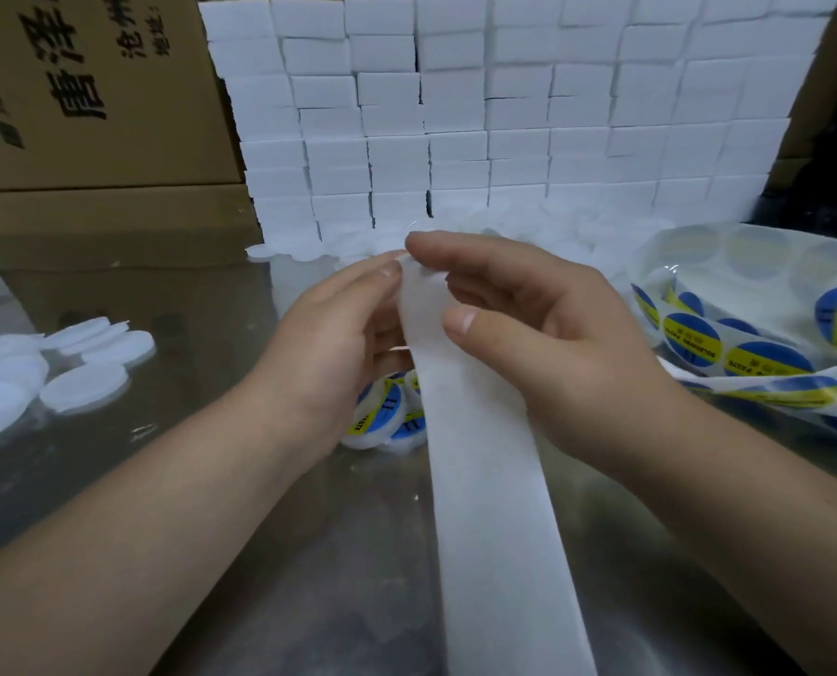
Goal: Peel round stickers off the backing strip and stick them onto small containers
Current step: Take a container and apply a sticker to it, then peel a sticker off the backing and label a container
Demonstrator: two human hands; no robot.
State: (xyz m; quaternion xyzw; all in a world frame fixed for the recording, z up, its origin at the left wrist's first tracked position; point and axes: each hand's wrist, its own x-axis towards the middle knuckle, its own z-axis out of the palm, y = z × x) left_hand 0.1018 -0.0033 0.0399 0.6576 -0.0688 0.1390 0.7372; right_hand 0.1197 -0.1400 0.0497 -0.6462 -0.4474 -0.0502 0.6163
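We hold both hands up at mid-table, forearms converging from the lower corners. Right hand (543, 344): index finger hooked over the top end of the backing strip (494, 505), thumb flat on its blank face, gripping it. Left hand (329, 344): thumb tip meets the same top edge, fingers curled behind, pinching it. We cannot tell if a sticker sits between the fingertips. The strip hangs toward us. Labelled containers (377, 422) lie under the left hand on the shiny table (309, 553). Blue-yellow stickers (689, 334) coil at right; plain white discs (85, 385) at left; white blocks (455, 114) stacked behind.
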